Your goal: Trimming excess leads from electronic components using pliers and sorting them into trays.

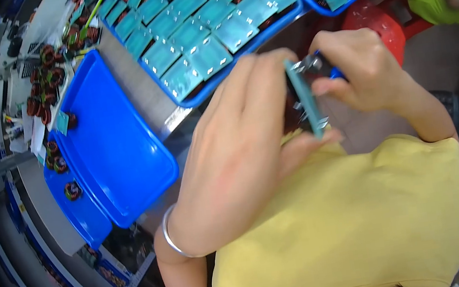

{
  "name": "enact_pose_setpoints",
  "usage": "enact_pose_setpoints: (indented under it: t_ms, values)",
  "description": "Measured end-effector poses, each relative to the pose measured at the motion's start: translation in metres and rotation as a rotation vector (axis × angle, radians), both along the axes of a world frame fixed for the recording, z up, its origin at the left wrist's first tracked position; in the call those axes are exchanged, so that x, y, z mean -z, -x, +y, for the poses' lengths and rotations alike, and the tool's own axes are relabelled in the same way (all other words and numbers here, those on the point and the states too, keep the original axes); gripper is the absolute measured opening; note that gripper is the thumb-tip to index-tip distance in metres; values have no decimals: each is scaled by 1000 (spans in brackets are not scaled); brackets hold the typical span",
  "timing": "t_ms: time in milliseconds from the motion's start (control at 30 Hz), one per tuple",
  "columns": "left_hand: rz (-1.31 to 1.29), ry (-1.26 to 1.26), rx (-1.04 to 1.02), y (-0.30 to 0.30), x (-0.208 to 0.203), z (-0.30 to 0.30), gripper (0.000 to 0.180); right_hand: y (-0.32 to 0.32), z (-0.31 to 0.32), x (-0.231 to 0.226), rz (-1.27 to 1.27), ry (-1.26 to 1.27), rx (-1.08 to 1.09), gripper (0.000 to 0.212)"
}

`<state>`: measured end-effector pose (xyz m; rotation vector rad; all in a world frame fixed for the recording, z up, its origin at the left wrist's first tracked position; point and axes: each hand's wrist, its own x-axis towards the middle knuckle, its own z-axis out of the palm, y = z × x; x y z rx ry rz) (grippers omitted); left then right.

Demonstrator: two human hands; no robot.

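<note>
My left hand (230,149), with a silver bangle at its wrist, grips a green circuit board (307,100) by its edges, in front of my chest. The board stands almost edge-on, and a dark reddish part behind it is mostly hidden by my fingers. Closed around blue-handled cutting pliers (315,63), my right hand (368,68) is on the board's right side. The metal jaws meet the metal pins near the board's upper end; whether they pinch one I cannot tell.
Blue trays (268,39) filled with green boards stand ahead. At the left is a blue tray (119,153) over another one (91,221) holding several wound copper coils (73,191). A red stool (371,23) and a person in bright green (432,0) are at the upper right.
</note>
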<state>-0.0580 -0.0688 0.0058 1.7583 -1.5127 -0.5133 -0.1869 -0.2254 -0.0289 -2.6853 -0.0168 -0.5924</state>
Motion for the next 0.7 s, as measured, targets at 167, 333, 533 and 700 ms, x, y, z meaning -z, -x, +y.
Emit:
enact_pose_setpoints:
  t_ms: [167, 333, 533, 700]
  values:
    - [-103, 48, 36, -14, 7, -3, 57, 13, -6, 3, 32, -377, 211, 55]
    - [358, 162, -138, -53, 11, 27, 57, 24, -19, 22, -151, -630, 95, 32]
    - [884, 453, -379, -72, 16, 65, 65, -20, 1, 1, -84, -688, -59, 32]
    - [1301, 413, -341, -63, 30, 64, 75, -64, 17, -7, 10, -913, -176, 40]
